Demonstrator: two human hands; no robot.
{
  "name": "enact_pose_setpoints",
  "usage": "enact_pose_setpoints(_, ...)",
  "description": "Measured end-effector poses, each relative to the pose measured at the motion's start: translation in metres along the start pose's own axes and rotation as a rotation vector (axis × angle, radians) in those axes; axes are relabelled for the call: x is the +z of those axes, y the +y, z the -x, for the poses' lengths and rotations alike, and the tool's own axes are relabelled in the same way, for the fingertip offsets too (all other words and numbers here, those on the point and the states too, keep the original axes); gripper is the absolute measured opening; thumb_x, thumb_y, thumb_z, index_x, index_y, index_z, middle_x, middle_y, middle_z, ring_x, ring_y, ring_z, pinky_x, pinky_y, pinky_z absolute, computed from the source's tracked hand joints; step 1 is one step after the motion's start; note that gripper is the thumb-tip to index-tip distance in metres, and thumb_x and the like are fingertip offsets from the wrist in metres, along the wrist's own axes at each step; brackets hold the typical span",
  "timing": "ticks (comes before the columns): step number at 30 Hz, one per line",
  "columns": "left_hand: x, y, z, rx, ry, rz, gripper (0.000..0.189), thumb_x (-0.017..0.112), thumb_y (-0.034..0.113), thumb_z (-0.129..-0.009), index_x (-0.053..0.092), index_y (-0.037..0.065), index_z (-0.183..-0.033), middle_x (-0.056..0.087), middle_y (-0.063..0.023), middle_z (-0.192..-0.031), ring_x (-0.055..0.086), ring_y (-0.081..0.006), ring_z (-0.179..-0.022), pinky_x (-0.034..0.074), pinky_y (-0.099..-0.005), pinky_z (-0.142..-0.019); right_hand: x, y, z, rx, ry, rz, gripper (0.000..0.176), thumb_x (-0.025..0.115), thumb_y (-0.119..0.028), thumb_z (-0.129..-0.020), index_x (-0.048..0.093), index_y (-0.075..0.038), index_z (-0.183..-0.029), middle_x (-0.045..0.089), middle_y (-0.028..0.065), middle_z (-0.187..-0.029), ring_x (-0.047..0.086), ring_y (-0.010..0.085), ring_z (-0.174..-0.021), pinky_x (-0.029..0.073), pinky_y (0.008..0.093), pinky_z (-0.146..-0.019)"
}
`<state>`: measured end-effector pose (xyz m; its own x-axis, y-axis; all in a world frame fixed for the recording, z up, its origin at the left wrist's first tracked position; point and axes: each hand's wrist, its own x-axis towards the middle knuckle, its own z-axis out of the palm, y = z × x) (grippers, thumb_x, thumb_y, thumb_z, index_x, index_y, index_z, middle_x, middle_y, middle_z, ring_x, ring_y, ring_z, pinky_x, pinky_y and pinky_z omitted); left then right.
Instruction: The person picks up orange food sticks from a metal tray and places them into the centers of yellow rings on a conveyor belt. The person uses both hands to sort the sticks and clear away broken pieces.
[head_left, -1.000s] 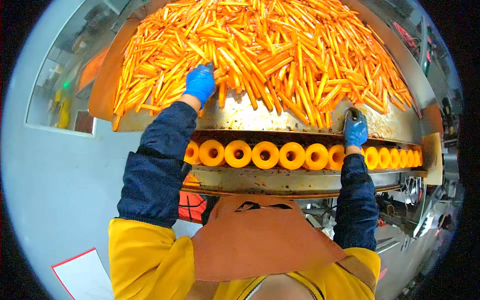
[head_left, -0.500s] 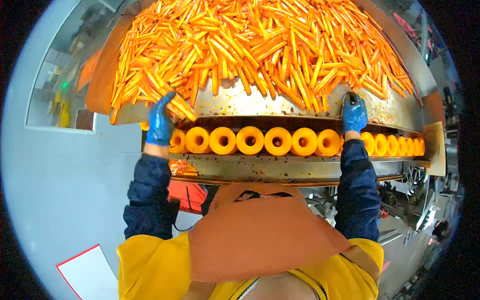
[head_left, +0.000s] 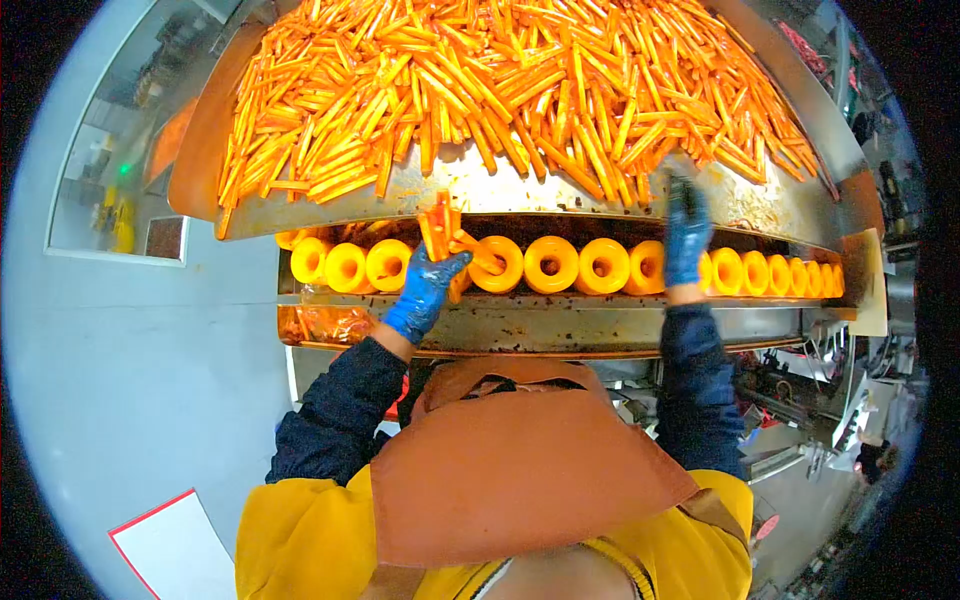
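Wearing a blue glove, my left hand [head_left: 429, 290] is closed round a small bunch of orange sticks [head_left: 437, 230]. The bunch stands over the row of yellow round cups [head_left: 550, 264], and one stick end reaches across a cup's opening. My right hand [head_left: 686, 235], also gloved and smeared by motion, is over the cups and the tray's near edge at the right; its fingers are too blurred to read. A large heap of orange sticks [head_left: 480, 80] lies on the metal tray [head_left: 460, 185] beyond the cups.
A metal ledge [head_left: 560, 328] runs along my side of the cups, with orange pieces [head_left: 325, 325] at its left end. A brown apron [head_left: 520, 470] covers my front. Machinery and cables [head_left: 800, 390] stand at the right, and a light wall [head_left: 130, 370] at the left.
My left hand has moved from the tray's left edge right and nearer to me, over the cups, carrying sticks. My right hand has shifted slightly left. The view has shifted a little.
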<state>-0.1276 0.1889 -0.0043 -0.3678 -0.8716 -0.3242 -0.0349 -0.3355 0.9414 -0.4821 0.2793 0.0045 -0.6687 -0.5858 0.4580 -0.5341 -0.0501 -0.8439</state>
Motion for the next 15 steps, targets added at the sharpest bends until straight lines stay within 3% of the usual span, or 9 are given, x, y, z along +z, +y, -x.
enact_pose_setpoints(1, 0.004, -0.005, -0.001, -0.001, -0.005, -0.001, 0.034, 0.072, 0.008, -0.077, 0.057, 0.004, -0.107, 0.061, -0.0016, -0.095, 0.058, -0.0122, -0.086, 0.047, -0.0268, -0.076, 0.020, -0.002, 0.025, 0.029, -0.092, -0.186, 0.023, 0.057, -0.009, -0.087, 0.062, -0.002, -0.108, 0.065, 0.0080, -0.102, 0.060, 0.0158, -0.093, 0.047, 0.0304, -0.084)
enact_pose_setpoints(2, 0.007, -0.012, -0.002, 0.044, 0.005, -0.077, 0.034, 0.072, 0.008, -0.077, 0.057, 0.004, -0.108, 0.062, -0.0018, -0.095, 0.058, -0.0122, -0.085, 0.048, -0.0268, -0.076, 0.041, -0.002, 0.049, 0.091, -0.317, -0.308, 0.027, 0.059, -0.005, -0.082, 0.062, -0.005, -0.109, 0.065, 0.0117, -0.102, 0.060, 0.0213, -0.096, 0.047, 0.0327, -0.085)
enact_pose_setpoints(4, 0.017, -0.011, 0.000, 0.135, 0.003, -0.109, 0.035, 0.073, 0.010, -0.076, 0.058, 0.003, -0.107, 0.062, -0.0026, -0.095, 0.058, -0.0123, -0.086, 0.048, -0.0269, -0.077, 0.067, -0.063, 0.075, -0.183, -0.564, 0.022, 0.041, 0.065, -0.011, -0.074, 0.059, -0.012, -0.115, 0.061, 0.0172, -0.109, 0.059, 0.0340, -0.099, 0.047, 0.0385, -0.087)
enact_pose_setpoints(5, 0.024, -0.002, 0.005, 0.136, -0.004, -0.110, 0.035, 0.073, 0.010, -0.076, 0.058, 0.003, -0.107, 0.062, -0.0026, -0.095, 0.058, -0.0123, -0.086, 0.048, -0.0269, -0.077, 0.086, -0.065, 0.090, -0.223, -0.657, 0.028, 0.048, 0.074, -0.014, -0.072, 0.056, -0.004, -0.115, 0.061, 0.0137, -0.109, 0.061, 0.0289, -0.098, 0.048, 0.0338, -0.087)
enact_pose_setpoints(7, 0.031, 0.013, 0.014, 0.255, -0.087, -0.145, 0.036, 0.074, 0.010, -0.075, 0.057, 0.003, -0.107, 0.062, -0.0030, -0.096, 0.059, -0.0129, -0.087, 0.048, -0.0275, -0.078, 0.109, -0.087, 0.107, -0.102, -0.794, -0.044, 0.046, 0.074, -0.015, -0.073, 0.057, -0.004, -0.114, 0.061, 0.0151, -0.107, 0.060, 0.0309, -0.096, 0.048, 0.0338, -0.086)
enact_pose_setpoints(8, 0.021, -0.004, 0.007, 0.310, -0.018, -0.329, 0.037, 0.073, 0.008, -0.075, 0.057, 0.003, -0.107, 0.062, -0.0032, -0.096, 0.059, -0.0129, -0.089, 0.048, -0.0283, -0.079, 0.112, -0.091, 0.105, -0.102, -0.794, -0.044, 0.046, 0.074, -0.015, -0.073, 0.057, -0.004, -0.114, 0.061, 0.0151, -0.107, 0.060, 0.0309, -0.096, 0.048, 0.0338, -0.086)
enact_pose_setpoints(11, 0.009, 0.015, 0.022, 0.322, 0.047, -0.204, 0.036, 0.074, 0.008, -0.074, 0.058, 0.002, -0.106, 0.063, -0.0042, -0.096, 0.058, -0.0135, -0.089, 0.049, -0.0290, -0.078, 0.120, -0.100, 0.095, -0.092, -0.918, -0.066, 0.040, 0.072, -0.013, -0.076, 0.057, -0.003, -0.112, 0.063, 0.0133, -0.105, 0.062, 0.0248, -0.093, 0.049, 0.0319, -0.084)
enact_pose_setpoints(13, -0.014, 0.018, 0.023, 0.250, 0.169, -0.258, 0.027, 0.070, 0.006, -0.077, 0.059, 0.001, -0.101, 0.062, -0.0043, -0.094, 0.059, -0.0136, -0.084, 0.050, -0.0292, -0.074, 0.122, -0.098, 0.092, 0.145, -0.805, -0.389, 0.038, 0.071, -0.018, -0.078, 0.060, -0.002, -0.110, 0.067, 0.0125, -0.095, 0.063, 0.0176, -0.083, 0.051, 0.0307, -0.075)
enact_pose_setpoints(15, -0.017, 0.047, 0.035, 0.259, 0.148, 0.065, 0.025, 0.067, 0.004, -0.079, 0.060, 0.002, -0.103, 0.062, -0.0030, -0.094, 0.059, -0.0126, -0.082, 0.050, -0.0284, -0.072, 0.126, -0.102, 0.086, 0.432, -0.712, -0.573, 0.034, 0.071, -0.014, -0.079, 0.061, 0.002, -0.107, 0.067, 0.0082, -0.097, 0.060, 0.0097, -0.084, 0.051, 0.0285, -0.075)
